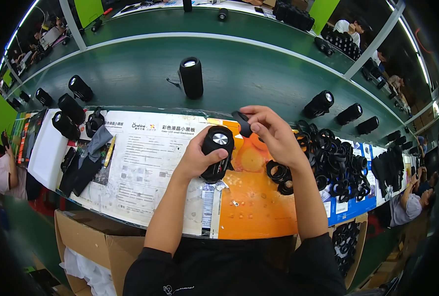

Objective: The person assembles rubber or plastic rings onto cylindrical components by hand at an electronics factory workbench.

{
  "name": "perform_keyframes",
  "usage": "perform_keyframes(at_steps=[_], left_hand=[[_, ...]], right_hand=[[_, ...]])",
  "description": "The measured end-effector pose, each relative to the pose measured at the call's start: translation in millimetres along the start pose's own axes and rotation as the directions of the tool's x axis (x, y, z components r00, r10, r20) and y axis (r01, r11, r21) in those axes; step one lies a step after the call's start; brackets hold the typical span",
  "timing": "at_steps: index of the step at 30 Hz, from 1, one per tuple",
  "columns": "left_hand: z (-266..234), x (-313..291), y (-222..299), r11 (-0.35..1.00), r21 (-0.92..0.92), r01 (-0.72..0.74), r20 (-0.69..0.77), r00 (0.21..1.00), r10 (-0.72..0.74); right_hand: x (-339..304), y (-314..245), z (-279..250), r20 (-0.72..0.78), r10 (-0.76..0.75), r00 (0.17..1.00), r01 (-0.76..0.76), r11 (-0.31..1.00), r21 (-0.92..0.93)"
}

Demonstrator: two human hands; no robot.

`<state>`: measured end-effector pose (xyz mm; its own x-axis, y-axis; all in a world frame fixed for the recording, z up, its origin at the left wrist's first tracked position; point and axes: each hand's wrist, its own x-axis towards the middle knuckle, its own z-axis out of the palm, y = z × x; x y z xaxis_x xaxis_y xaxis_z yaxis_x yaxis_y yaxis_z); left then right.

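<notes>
A black cylindrical speaker [213, 145] with a silver disc on its end is gripped by my left hand [193, 160], the thumb across its side. Just beyond it to the right, my right hand [274, 135] pinches a black ring-shaped piece [242, 123] between thumb and fingers, apart from the speaker. Beside my right forearm lies a heap of similar black rings [335, 163], with a few looser rings [277, 171] at its near left. Under both hands is the worktable, covered with white and orange printed sheets [259, 207].
Another speaker [191, 81] stands on the green conveyor [259, 74] ahead; more line both sides. Dark and grey cloths [92, 153] and a yellow marker [110, 152] lie left. Cardboard boxes [88, 241] sit below the table edge. Co-workers sit at far left and right.
</notes>
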<state>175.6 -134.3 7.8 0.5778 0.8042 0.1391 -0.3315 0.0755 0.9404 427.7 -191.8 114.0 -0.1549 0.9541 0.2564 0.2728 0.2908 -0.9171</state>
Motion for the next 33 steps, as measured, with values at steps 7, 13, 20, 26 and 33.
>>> perform_keyframes(at_steps=[7, 13, 20, 26, 33], left_hand=[[7, -5, 9, 0.996, 0.015, 0.085, 0.012, 0.996, -0.086], [1, -3, 6, 0.998, -0.011, 0.056, 0.038, 0.998, -0.055], [0, -5, 5, 0.997, 0.074, 0.028, 0.038, 0.999, -0.031], [4, -3, 8, 0.997, 0.077, -0.009, 0.059, 0.998, 0.004], [4, -5, 13, 0.999, 0.0, -0.048, 0.074, 0.996, 0.048]], right_hand=[[33, -19, 3, 0.332, 0.068, 0.941, -0.084, 0.996, 0.035], [33, -31, 6, 0.405, -0.034, 0.914, 0.125, 0.971, -0.202], [25, -46, 16, 0.405, -0.074, 0.911, 0.208, 0.932, -0.297], [26, -54, 12, 0.515, -0.072, 0.854, 0.338, 0.83, -0.444], [22, -52, 23, 0.481, -0.124, 0.868, 0.387, 0.777, -0.496]])
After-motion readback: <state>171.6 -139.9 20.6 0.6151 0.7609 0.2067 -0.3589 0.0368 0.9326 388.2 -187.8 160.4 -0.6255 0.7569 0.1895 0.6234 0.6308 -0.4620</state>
